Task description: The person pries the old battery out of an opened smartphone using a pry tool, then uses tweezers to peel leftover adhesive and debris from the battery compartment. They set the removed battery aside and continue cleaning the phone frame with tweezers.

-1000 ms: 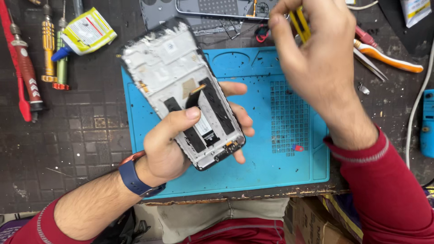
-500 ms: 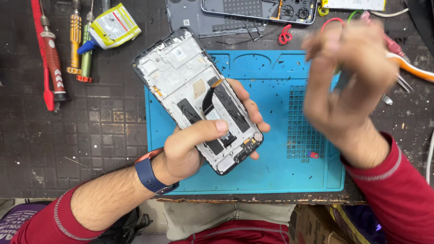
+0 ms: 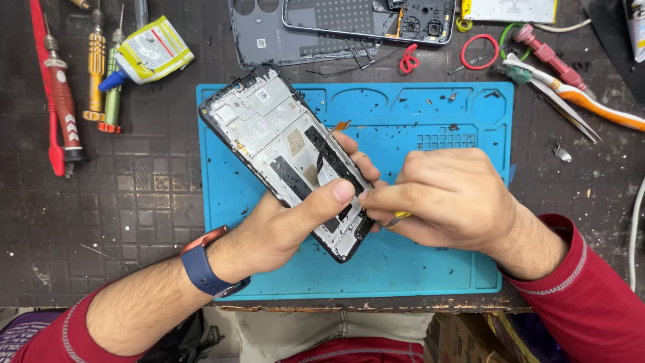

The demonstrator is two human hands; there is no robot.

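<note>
My left hand [image 3: 285, 225] grips an opened phone frame [image 3: 269, 134], tilted with its bare inner side up, above a blue repair mat [image 3: 430, 114]. The thumb lies across the frame's lower part. A thin orange flex strip [image 3: 341, 126] sticks up from the frame's right edge. My right hand [image 3: 447, 198] is closed on a small yellow-handled tool [image 3: 401, 216], its tip at the frame's lower right edge next to my left thumb. A blue watch sits on my left wrist.
Screwdrivers [image 3: 97, 67] and a red tool [image 3: 57, 94] lie at the left, beside a yellow glue tube [image 3: 151, 52]. A phone back cover [image 3: 295, 30] and another phone body [image 3: 376, 20] lie behind the mat. Tweezers and cutters [image 3: 571, 87] lie at the right.
My right hand came down from the back of the bench with the yellow tool and now rests against the phone frame's lower edge. The left hand kept its hold on the frame.
</note>
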